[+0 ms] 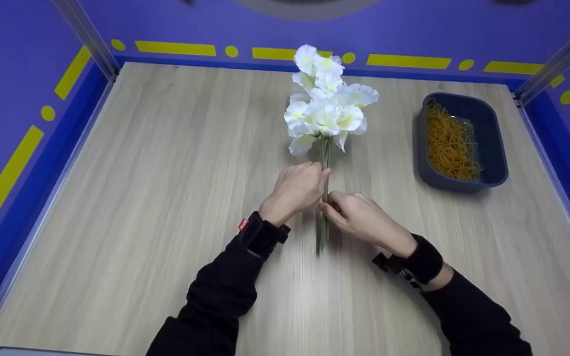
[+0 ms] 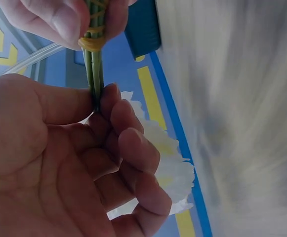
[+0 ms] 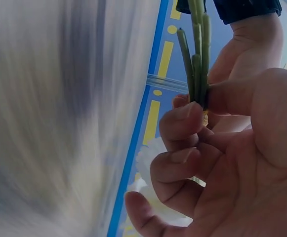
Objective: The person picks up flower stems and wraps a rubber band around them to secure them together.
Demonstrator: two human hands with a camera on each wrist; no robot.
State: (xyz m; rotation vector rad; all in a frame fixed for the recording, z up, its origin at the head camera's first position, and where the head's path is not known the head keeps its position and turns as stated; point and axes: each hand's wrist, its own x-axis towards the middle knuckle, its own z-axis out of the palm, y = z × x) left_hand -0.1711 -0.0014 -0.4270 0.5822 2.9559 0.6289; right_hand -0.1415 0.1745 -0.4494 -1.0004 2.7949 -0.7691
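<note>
A bunch of white artificial flowers (image 1: 327, 111) with green stems (image 1: 320, 240) is held above the table, blooms toward the far wall. My left hand (image 1: 299, 185) pinches the stems below the blooms, between thumb and forefinger. Lower down, my right hand (image 1: 364, 217) pinches the same stems. A yellow rubber band (image 2: 92, 43) is wound round the stems between the hands, several turns showing in the left wrist view. In the right wrist view the cut stem ends (image 3: 196, 54) stick out past the right thumb and fingers; the band is mostly hidden there.
A dark grey plastic tub (image 1: 495, 143) with many loose yellow rubber bands (image 1: 451, 143) stands at the right of the wooden table (image 1: 166, 173). Blue-purple panels (image 1: 413, 29) with yellow marks enclose the back and sides.
</note>
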